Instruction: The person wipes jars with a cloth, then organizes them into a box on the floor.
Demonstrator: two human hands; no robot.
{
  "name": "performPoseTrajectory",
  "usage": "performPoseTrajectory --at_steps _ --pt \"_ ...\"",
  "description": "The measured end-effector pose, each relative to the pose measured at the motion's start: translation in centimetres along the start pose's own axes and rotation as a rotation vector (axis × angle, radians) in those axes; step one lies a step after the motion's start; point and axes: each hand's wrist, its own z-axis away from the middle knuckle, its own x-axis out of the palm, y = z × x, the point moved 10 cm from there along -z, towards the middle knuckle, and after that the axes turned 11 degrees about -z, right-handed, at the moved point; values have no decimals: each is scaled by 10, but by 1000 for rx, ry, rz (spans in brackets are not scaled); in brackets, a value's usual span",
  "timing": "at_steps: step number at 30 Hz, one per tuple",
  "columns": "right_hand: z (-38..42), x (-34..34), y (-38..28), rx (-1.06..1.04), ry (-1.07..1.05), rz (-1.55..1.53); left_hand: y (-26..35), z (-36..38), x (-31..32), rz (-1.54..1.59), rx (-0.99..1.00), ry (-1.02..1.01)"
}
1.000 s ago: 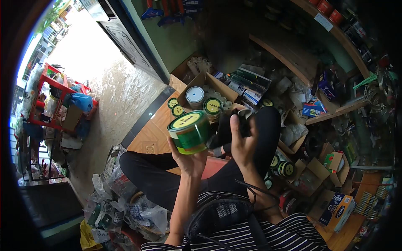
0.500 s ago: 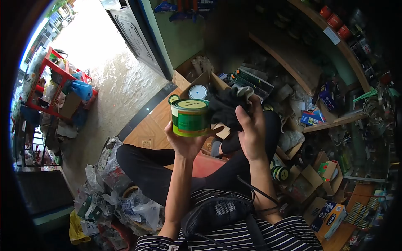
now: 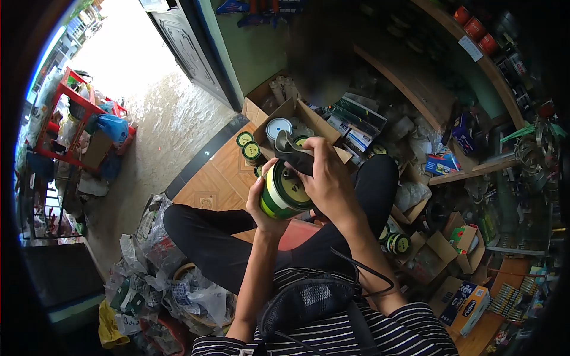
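Note:
In front of my crossed legs, a green and yellow can [image 3: 278,196] with a pale yellow-green lid is tilted in my left hand [image 3: 264,215], whose fingers wrap its side. My right hand [image 3: 329,181] grips a black cloth [image 3: 295,155] and presses it against the lid's upper edge. The fingertips under the cloth are hidden. Beyond the hands, smaller green cans [image 3: 252,151] with yellow lids stand on the tiled floor, beside an open cardboard box [image 3: 317,123] that holds a can with a white lid [image 3: 279,128].
Plastic bags [image 3: 199,296] are heaped at the lower left. A red rack [image 3: 89,105] stands near the bright doorway. Small cardboard boxes [image 3: 439,254] and a blue and orange box [image 3: 469,305] lie at the right, near wooden shelving [image 3: 475,172]. A door [image 3: 190,47] stands open.
The can has tilted and moved slightly down and right. My right hand has brought the cloth leftward onto the can, and the smaller cans behind show more.

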Motion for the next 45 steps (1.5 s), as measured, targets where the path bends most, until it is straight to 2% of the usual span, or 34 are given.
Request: performPoseTrajectory --at_steps 2,5,6,9,12,14,17,20,21,22,23,25,26,27,29,30,31,33,34,35,37,38,39,41,43,44,45 --pt "-6 0 -9 -32 -59 -1 2 -2 -7 -34 30 50" --pt "0 -4 -9 26 -88 -75 15 3 10 -28 41 28" --pt "3 -7 -10 -42 -1 -96 19 4 15 -28 60 44" --pt "6 -5 2 28 19 -43 22 3 26 -90 127 -3" --pt "-2 -2 -10 -34 -45 -6 11 6 21 -116 56 -33" --pt "-4 3 -19 -89 -54 -71 13 2 14 -90 87 -26" --pt "-2 16 -34 -147 -196 -149 8 4 -15 19 103 239" --pt "12 23 -35 -142 -455 -239 25 3 -18 48 148 157" --pt "16 17 -29 -135 -425 -223 31 2 -15 62 151 116" --pt "23 13 -19 -126 -395 -204 34 1 -3 114 168 -37" --pt "26 8 -12 -118 -368 -182 33 0 6 136 172 -93" --pt "16 -5 -3 -80 -228 -63 16 5 12 -3 71 -106" --pt "7 -6 1 -43 -202 -48 1 10 7 -25 -18 24" --pt "1 -6 4 -3 -172 -36 -15 11 -2 -38 -90 72" --pt "-1 9 -6 -97 -172 -124 -35 10 -22 54 -95 95" --pt "4 15 -15 -106 -187 -181 -35 13 -7 190 -147 93" --pt "12 19 -25 -115 -206 -241 -30 17 -16 185 -71 176" --pt "29 22 -31 -93 -265 -257 -12 1 -65 84 69 -48" --pt "34 15 -22 -72 -229 -259 2 14 -21 55 18 -4" --pt "40 7 -10 -49 -196 -261 3 18 -13 99 -17 92" --pt "36 -12 20 53 -82 -92 -11 25 5 -1 -132 25" --pt "35 -16 22 61 -8 -81 -27 29 -10 -29 -228 157" --pt "30 -19 18 62 67 -68 -45 21 -28 17 -223 -87" --pt "29 1 -7 -80 -24 -234 -54 19 -31 97 -207 195" --pt "40 14 -18 -130 -161 -372 -37 20 -48 63 -96 172" --pt "48 14 -15 -131 -195 -340 -28 15 -64 0 -67 168" --pt "54 10 -8 -134 -228 -305 -9 18 -32 -45 -86 174"
